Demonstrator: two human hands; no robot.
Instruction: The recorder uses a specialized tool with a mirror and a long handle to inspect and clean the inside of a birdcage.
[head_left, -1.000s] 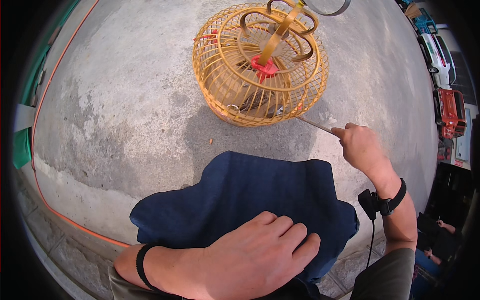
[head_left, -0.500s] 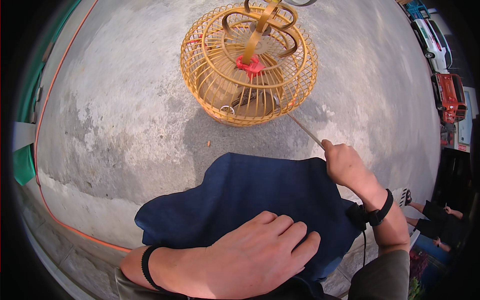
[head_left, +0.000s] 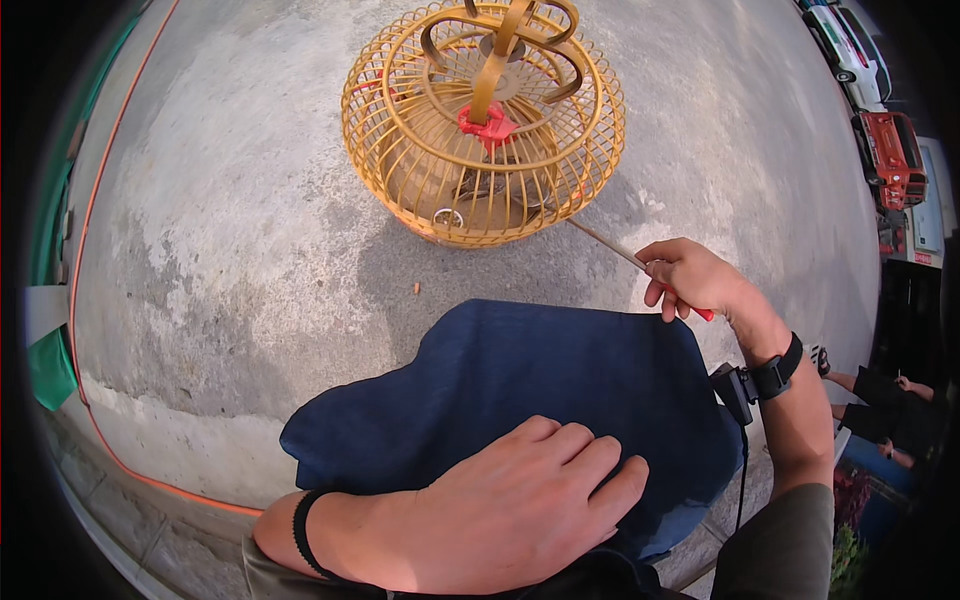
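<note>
Head view: the cage [head_left: 490, 166] sits at upper centre, up and left of the right hand [head_left: 695, 278], the nearer one. Its fingers are closed round a thin rod [head_left: 608, 243] whose long axis slants up-left to the cage's lower-right edge; whether its tip passes between the bars, I cannot tell. Left hand [head_left: 525, 500], lower centre, lies bent over blue cloth [head_left: 540, 375], its grip hidden.

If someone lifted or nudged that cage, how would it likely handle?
The cage is probably light for its size, being mostly open gaps between slim slats. Those look thin enough that a hard squeeze might crack them. A push up high could rock it, since its sides bulge and a handle rises from its top.
</note>
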